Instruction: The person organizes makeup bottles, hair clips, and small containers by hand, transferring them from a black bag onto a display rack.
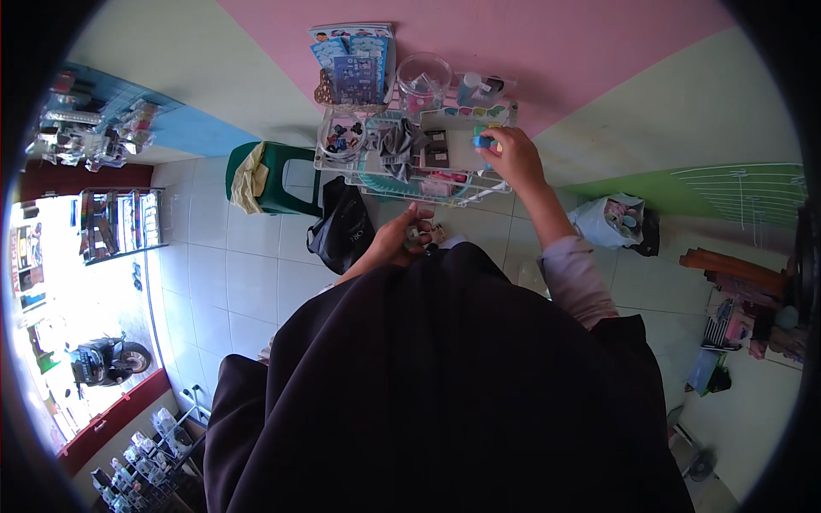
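My right hand (pixel 515 159) is over the right end of a white wire rack (pixel 342 164), its fingers closed on a small blue, green and yellow item (pixel 484 139) whose kind I cannot make out. Lower and to the left, my left hand (pixel 398 234) is in front of the rack with curled fingers around a small, clear, shiny object (pixel 414 233), partly hidden. On the rack between them lie a crumpled grey cloth (pixel 400 145) and a dark box (pixel 435 150). A clear round tub (pixel 342 141) with small dark pieces sits at the rack's left end.
Behind the rack's front stand a clear plastic bucket (pixel 424 79), booklets (pixel 355 77) and small bottles (pixel 469 88). A green stool (pixel 272 198) and black bag (pixel 344 229) are on the left. On the right floor rests a filled white plastic bag (pixel 605 219).
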`<action>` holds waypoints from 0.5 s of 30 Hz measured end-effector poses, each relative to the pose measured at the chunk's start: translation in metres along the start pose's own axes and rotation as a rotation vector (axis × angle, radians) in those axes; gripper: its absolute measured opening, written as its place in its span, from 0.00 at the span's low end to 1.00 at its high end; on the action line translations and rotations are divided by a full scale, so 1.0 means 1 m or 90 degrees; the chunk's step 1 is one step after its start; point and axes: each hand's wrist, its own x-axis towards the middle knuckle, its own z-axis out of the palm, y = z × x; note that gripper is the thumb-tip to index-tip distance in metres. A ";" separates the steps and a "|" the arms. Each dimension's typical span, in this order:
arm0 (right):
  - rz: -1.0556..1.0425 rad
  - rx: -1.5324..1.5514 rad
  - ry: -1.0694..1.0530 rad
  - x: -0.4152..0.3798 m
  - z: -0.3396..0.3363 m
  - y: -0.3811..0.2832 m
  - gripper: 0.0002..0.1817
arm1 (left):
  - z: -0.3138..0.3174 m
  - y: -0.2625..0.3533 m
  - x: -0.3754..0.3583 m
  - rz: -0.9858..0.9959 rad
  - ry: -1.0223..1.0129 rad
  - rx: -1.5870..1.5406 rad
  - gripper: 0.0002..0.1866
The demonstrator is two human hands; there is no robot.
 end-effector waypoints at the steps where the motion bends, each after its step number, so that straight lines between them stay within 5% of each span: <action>1: -0.028 -0.055 -0.008 0.002 0.006 0.010 0.13 | -0.003 -0.001 0.002 0.001 0.001 -0.025 0.21; 8: -0.028 -0.211 -0.023 0.002 0.036 0.029 0.14 | -0.011 0.000 -0.001 -0.001 -0.017 -0.085 0.19; 15: -0.006 -0.151 0.007 0.001 0.033 0.024 0.15 | -0.008 0.001 -0.002 -0.001 -0.028 -0.108 0.18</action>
